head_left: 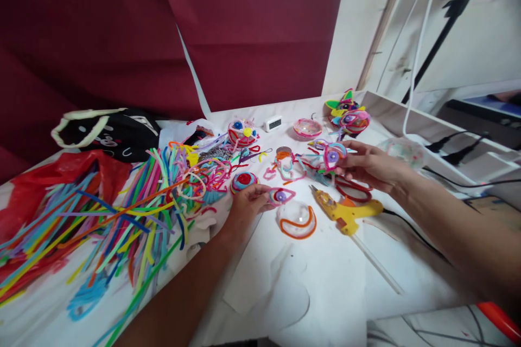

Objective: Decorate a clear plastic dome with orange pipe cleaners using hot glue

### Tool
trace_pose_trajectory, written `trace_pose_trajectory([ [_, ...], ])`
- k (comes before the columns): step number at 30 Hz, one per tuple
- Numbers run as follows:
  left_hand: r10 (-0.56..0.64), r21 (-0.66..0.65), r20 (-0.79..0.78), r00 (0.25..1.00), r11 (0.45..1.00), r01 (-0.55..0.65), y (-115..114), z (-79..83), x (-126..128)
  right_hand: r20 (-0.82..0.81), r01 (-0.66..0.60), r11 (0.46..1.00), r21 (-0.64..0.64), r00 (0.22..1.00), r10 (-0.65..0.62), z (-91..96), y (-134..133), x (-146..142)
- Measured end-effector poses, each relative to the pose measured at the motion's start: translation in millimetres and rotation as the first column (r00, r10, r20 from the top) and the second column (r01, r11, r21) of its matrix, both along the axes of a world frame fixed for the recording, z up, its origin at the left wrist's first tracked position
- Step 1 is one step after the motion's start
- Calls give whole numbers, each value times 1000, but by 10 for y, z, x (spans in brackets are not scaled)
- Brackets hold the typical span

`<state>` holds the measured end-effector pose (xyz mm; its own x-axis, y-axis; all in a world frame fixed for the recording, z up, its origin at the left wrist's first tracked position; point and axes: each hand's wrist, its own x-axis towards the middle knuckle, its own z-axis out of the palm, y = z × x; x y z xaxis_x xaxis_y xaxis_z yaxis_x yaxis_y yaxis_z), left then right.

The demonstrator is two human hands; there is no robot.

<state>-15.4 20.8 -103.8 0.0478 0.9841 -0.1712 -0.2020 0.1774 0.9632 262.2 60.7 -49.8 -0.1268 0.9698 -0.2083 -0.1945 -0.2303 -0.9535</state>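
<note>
My left hand [248, 203] pinches a pink pipe-cleaner eye [280, 196] with a purple centre, just above a clear plastic half-ball [296, 211]. An orange pipe-cleaner curve [312, 225] lies along the half-ball's near side. Farther right, my right hand [368, 162] pinches a second pipe-cleaner eye [334, 157], pink and light blue around a purple centre. Below that hand lie red-handled scissors [358, 195] and a yellow glue gun [348, 212] with its clear glue stick. Beside my left fingers sits a ball wound in coloured pipe cleaners [243, 180].
Loose pipe cleaners [142, 211] cover the table's left side, partly on a red plastic bag [109, 168]. Decorated balls [243, 133] and a pink-rimmed bowl [307, 129] stand at the back near a small digital clock [273, 123]. The glue gun's black cord [411, 230] runs right.
</note>
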Motion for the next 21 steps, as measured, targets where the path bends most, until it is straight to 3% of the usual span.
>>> trace_pose_trajectory([
  [7, -44, 13, -142, 989, 999, 47, -16, 16, -12, -14, -94, 976, -195, 996, 93, -189, -352, -117],
  [12, -75, 46, -220, 973, 995, 87, 25, 22, -74, -40, -109, 978, -177, 994, 103, -267, -395, -150],
  [21, -229, -44, -299, 926, 973, 226, 54, 55, -116, 61, -82, 989, -126, 994, 90, -358, -383, -93],
])
